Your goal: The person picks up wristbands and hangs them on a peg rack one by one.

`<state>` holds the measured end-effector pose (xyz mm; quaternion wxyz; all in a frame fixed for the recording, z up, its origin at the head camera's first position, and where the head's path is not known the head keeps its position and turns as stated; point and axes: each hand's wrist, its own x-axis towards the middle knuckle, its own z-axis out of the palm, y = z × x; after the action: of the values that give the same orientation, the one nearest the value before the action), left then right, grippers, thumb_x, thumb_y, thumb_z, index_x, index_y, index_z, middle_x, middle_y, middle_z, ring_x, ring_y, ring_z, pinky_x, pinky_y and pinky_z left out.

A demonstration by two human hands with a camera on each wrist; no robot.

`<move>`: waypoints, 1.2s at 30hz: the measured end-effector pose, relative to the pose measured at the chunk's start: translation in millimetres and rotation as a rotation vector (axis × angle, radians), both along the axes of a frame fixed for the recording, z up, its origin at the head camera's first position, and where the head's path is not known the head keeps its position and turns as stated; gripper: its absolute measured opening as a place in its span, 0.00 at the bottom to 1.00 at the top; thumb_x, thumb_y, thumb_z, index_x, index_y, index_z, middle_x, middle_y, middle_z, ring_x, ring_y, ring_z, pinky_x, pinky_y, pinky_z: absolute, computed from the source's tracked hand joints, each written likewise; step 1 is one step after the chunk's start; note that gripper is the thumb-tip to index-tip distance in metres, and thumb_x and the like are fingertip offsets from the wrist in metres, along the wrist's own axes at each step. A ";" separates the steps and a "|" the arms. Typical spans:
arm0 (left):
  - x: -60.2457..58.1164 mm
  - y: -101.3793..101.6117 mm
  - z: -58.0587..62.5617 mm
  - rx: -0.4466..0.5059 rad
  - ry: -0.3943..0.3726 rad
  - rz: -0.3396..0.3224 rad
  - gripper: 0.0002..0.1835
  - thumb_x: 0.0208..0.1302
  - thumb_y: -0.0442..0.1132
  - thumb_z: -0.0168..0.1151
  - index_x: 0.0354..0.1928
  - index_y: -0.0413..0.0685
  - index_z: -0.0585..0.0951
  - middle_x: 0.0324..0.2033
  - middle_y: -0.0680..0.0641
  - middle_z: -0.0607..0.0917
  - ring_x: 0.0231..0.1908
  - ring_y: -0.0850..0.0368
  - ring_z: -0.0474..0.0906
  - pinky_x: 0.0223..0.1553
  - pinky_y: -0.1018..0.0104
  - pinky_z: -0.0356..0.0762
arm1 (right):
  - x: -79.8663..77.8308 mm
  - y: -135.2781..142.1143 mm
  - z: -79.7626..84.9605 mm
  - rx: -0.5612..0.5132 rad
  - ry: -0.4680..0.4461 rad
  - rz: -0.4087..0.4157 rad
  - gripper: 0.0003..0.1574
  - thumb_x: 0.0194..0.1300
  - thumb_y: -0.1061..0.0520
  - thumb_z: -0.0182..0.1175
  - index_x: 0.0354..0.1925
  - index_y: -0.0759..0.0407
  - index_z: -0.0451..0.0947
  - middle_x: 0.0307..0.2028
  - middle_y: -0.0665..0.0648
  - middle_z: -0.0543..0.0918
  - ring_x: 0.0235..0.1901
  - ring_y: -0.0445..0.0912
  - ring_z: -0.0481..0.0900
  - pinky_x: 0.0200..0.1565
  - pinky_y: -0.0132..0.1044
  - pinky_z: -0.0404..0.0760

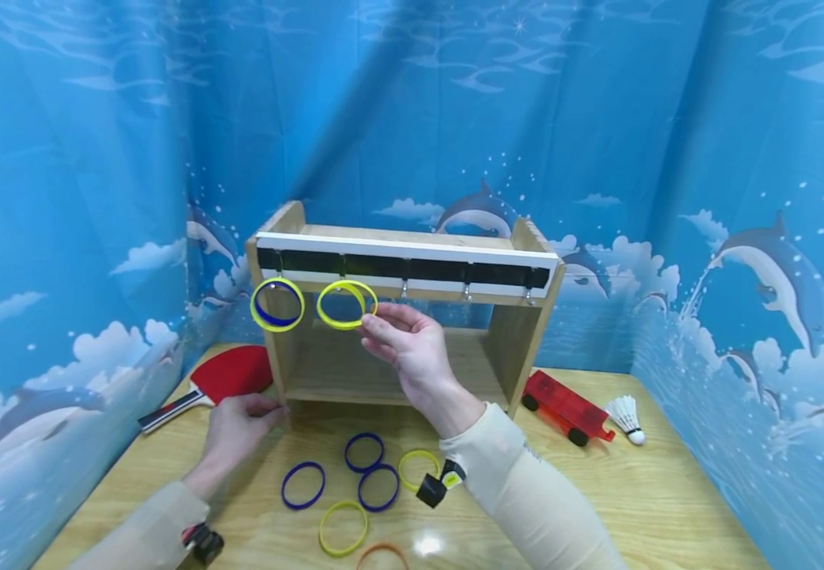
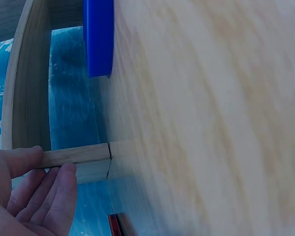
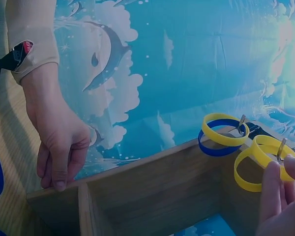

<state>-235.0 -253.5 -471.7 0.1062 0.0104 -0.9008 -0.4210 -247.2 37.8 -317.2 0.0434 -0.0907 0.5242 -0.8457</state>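
Note:
My right hand (image 1: 412, 352) pinches a yellow wristband (image 1: 322, 313) between thumb and fingers, at the second hook from the left on a wooden shelf (image 1: 397, 372). In the right wrist view, the yellow band (image 3: 246, 184) surrounds the metal hook (image 3: 281, 146) by the fingertips. A yellow and a blue wristband (image 3: 206, 150) hang together on the leftmost hook. Low at the shelf's left side, my left hand (image 1: 237, 431) grips the bottom end of the side panel (image 2: 78, 155), thumb on one face and fingers on the other.
Several blue and yellow wristbands (image 1: 302, 506) and an orange one (image 1: 383, 546) lie on the table before the shelf. A red table tennis paddle (image 1: 229, 374) lies left; a red toy cart (image 1: 564, 405) and a shuttlecock (image 1: 625, 416) lie right. Three hooks (image 1: 467, 291) to the right hold nothing.

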 end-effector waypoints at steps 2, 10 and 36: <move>0.2 0.3 -0.3 0.005 -0.003 0.003 0.09 0.74 0.41 0.76 0.47 0.41 0.94 0.40 0.41 0.97 0.38 0.55 0.89 0.34 0.69 0.81 | 0.0 0.2 -1.8 0.008 0.001 0.003 0.11 0.75 0.69 0.70 0.52 0.59 0.88 0.41 0.50 0.95 0.39 0.40 0.95 0.46 0.33 0.93; -0.3 0.9 -2.8 -0.001 -0.008 0.015 0.08 0.73 0.40 0.76 0.45 0.42 0.94 0.39 0.42 0.97 0.37 0.57 0.88 0.35 0.68 0.81 | -1.4 0.8 -7.1 0.054 0.013 0.028 0.12 0.75 0.67 0.71 0.54 0.59 0.88 0.41 0.50 0.95 0.38 0.40 0.94 0.47 0.34 0.93; 1.1 2.9 0.1 0.000 0.011 0.016 0.09 0.73 0.40 0.77 0.45 0.40 0.94 0.39 0.41 0.97 0.37 0.56 0.89 0.33 0.69 0.81 | -5.1 -1.6 -8.8 0.106 0.011 0.031 0.12 0.76 0.66 0.70 0.56 0.61 0.87 0.40 0.49 0.95 0.39 0.40 0.94 0.48 0.36 0.94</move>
<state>-233.9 -250.6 -471.6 0.1144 0.0153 -0.9001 -0.4202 -252.3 36.2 -326.1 0.0583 -0.1009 0.5671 -0.8154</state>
